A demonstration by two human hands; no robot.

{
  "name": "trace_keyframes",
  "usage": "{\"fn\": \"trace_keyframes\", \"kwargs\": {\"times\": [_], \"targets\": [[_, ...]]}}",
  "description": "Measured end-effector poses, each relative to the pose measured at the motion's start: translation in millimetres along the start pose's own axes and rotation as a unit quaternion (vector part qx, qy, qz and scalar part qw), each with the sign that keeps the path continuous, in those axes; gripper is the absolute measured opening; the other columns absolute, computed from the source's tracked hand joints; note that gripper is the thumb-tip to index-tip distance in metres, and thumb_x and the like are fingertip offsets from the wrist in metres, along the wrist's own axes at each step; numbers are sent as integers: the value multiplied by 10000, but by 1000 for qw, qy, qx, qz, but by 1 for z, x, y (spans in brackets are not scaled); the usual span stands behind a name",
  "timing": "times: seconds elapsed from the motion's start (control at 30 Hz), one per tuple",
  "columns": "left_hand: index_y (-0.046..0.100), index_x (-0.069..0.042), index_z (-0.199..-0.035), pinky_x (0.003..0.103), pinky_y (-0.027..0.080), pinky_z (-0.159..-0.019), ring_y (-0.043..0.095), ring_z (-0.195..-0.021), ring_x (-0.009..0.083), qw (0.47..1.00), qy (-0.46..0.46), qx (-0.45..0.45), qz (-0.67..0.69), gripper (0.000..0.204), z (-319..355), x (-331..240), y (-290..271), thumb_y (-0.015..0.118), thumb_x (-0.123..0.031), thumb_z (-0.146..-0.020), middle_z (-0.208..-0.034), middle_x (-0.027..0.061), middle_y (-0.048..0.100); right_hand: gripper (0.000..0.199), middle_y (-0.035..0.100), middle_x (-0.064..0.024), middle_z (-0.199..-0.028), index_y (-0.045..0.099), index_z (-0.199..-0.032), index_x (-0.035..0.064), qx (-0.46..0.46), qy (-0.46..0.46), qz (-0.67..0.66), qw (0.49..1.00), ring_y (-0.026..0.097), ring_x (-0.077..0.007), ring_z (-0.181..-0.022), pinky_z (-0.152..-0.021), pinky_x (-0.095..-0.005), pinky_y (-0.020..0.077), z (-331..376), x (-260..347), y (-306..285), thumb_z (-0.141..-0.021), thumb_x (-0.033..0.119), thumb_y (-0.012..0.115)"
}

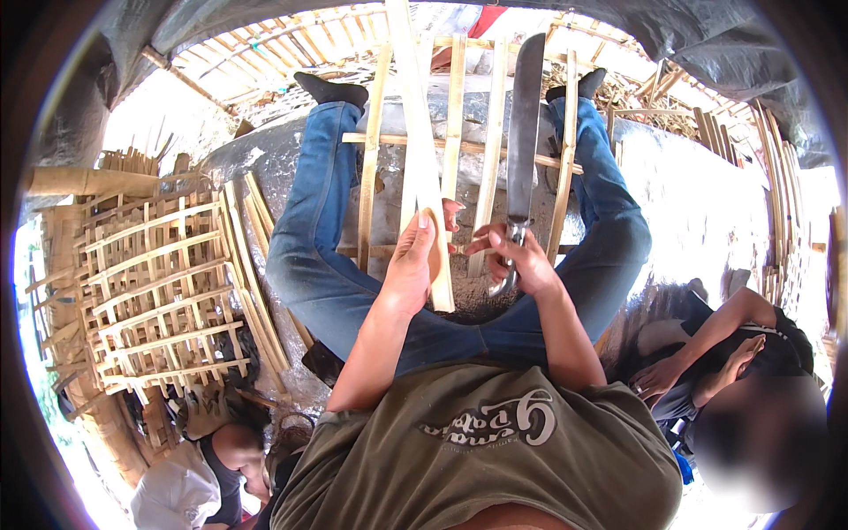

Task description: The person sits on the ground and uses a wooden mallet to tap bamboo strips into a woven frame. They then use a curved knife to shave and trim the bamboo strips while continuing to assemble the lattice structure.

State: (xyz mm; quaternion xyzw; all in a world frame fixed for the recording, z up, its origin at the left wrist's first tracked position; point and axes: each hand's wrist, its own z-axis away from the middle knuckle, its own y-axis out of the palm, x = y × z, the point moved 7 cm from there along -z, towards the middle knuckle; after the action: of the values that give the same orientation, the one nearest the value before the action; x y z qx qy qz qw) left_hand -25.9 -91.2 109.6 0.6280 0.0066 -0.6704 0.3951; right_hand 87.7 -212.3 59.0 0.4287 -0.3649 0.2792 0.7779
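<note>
My left hand (413, 261) is closed around a long, pale bamboo strip (415, 115) that rises away from me between my legs, its near end just below my palm. In my right hand (527, 263) is the handle of a machete (526, 132). Its broad dark blade points up and away, to the right of the strip and apart from it. Some fingers of the right hand reach toward the strip. Beyond both hands, between my outstretched legs, lies a lattice of bamboo slats (455, 115), partly hidden by the strip and blade.
Woven bamboo panels (163, 296) are stacked at the left, with loose long strips (256, 283) alongside. One person (194, 473) sits low at left; another person's arm (707, 340) shows at right. More slats (773, 194) stand at the far right. Dark plastic sheeting (742, 49) hangs above.
</note>
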Motion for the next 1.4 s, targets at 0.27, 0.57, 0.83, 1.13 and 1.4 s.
{"fn": "trace_keyframes", "kwargs": {"times": [0.27, 0.57, 0.83, 1.13, 1.4], "targets": [[572, -55, -1325, 288, 384, -953, 454, -1037, 111, 999, 40, 0, 14, 496, -3, 17, 10, 434, -455, -1066, -1095, -1, 513, 503, 681, -131, -917, 535, -1332, -90, 42, 18, -44, 998, 457, -81, -496, -458, -252, 400, 35, -16, 20, -954, 207, 681], [501, -81, -1427, 202, 444, -736, 472, -846, 49, 999, 19, 39, 25, 545, 5, 25, 22, 343, -474, -1085, -1020, -25, 463, 629, 660, -150, -805, 446, -1411, -92, 86, 57, -96, 990, 455, -70, -459, -416, -234, 389, 39, -19, 36, -917, 201, 703], [429, -49, -1472, 337, 429, -988, 503, -1118, 168, 980, 104, 13, -170, 605, -5, 27, -19, 352, -497, -1072, -1198, 58, 525, 638, 639, -155, -896, 455, -1385, -50, 145, 73, -177, 971, 395, -45, -426, -430, -207, 397, 45, -25, 36, -892, 251, 725], [283, -154, -1557, 534, 383, -1112, 400, -1331, 345, 391, 223, -199, -870, 874, -36, -212, -81, 774, -193, -835, -1479, 153, 370, 542, 625, -168, -862, 572, -1189, -112, 151, 107, -48, 982, 442, -52, -458, -364, -163, 306, 57, -9, -32, -839, 256, 759], [642, -147, -1277, 605, 103, -1240, 287, -1486, 241, 241, 135, 34, -960, 648, -57, -240, -67, 859, -172, -666, -1493, 74, 477, 521, 668, -170, -861, 579, -1200, -137, 211, 173, 30, 962, 439, -45, -448, -379, -186, 292, 61, 21, -64, -842, 202, 747]]}}
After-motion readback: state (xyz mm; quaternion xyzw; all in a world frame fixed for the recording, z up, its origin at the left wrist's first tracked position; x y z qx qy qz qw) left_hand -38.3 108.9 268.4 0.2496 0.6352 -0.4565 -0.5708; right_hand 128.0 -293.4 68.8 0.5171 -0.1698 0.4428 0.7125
